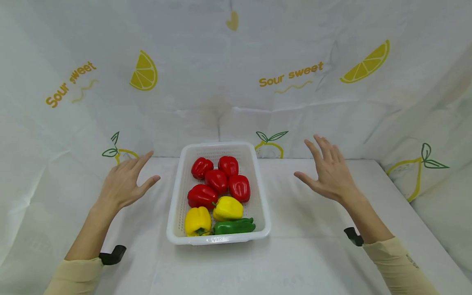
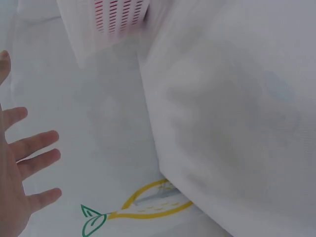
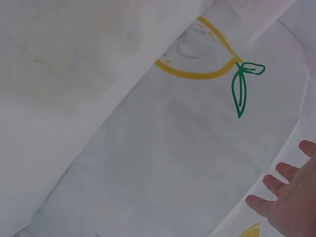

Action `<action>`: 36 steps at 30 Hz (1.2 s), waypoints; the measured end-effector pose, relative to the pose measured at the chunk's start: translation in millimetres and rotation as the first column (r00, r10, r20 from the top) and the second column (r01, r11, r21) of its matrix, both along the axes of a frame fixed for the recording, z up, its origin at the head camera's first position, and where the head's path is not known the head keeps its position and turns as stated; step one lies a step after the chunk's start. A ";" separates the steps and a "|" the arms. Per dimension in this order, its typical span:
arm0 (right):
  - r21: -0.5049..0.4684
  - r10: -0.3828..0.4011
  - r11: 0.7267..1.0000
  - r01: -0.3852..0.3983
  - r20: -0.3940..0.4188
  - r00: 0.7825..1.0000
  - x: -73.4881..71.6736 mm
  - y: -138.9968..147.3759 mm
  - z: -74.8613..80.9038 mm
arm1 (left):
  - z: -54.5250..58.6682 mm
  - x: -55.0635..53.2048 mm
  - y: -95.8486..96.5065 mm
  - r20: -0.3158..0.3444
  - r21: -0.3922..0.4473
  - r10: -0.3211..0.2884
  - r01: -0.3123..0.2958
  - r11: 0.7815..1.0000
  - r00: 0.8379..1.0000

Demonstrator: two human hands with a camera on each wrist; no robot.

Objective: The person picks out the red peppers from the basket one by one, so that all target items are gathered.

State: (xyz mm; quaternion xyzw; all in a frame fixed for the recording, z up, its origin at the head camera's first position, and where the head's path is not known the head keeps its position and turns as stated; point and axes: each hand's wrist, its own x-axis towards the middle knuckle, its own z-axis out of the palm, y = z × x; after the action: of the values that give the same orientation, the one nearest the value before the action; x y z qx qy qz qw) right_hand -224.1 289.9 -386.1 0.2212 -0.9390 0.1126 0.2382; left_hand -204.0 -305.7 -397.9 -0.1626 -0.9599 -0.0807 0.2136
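Note:
A white plastic basket [image 1: 217, 239] stands in the middle of the table in the head view. Inside it, several red bell peppers [image 1: 216, 181] fill the middle and far part. Two yellow bell peppers [image 1: 228, 208] lie nearer the front, beside green peppers [image 1: 234, 226] at the front right. My left hand [image 1: 125, 180] is held left of the basket, apart from it, fingers spread and holding nothing. To the basket's right, my right hand [image 1: 330, 174] is likewise raised with spread fingers and nothing in it. Both wrist views show extended fingers, with the basket's slotted wall [image 2: 116, 19] in the left one.
A white cloth [image 1: 287, 262] covers the table. Behind it hangs a white sheet [image 1: 206, 82] printed with lemons and lettering, which also runs along both sides. Black wrist mounts [image 1: 113, 255] show at the sleeves.

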 end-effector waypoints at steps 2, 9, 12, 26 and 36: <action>-0.013 0.015 1.000 -0.015 0.014 1.000 1.0 -2.7 -0.6 | 0.3 0.2 0.3 0.024 0.008 0.007 -0.007 1.000 1.000; -0.073 0.039 0.997 -0.031 0.120 0.992 7.3 -13.4 -3.2 | 1.6 3.1 2.4 0.143 0.034 0.023 -0.029 0.999 0.989; -0.093 0.049 0.995 -0.034 0.166 0.985 9.9 -17.9 -4.0 | 1.3 3.4 3.7 0.209 0.045 0.028 -0.038 0.998 0.977; -0.175 0.118 0.983 -0.060 0.344 0.932 22.6 -37.8 -9.5 | 1.2 4.5 9.9 0.411 0.138 -0.037 -0.022 0.990 0.911; -0.267 0.192 0.961 -0.074 0.453 0.871 33.2 -58.1 -18.6 | -8.4 7.6 12.0 0.479 0.283 -0.138 -0.003 0.959 0.867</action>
State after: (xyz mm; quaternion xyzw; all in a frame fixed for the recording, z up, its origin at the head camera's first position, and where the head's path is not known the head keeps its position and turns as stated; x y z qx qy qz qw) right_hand -190.9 231.9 -404.7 0.2208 -0.9302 0.2927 0.0177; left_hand -196.4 -293.7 -406.2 -0.1393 -0.9555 -0.2591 -0.0212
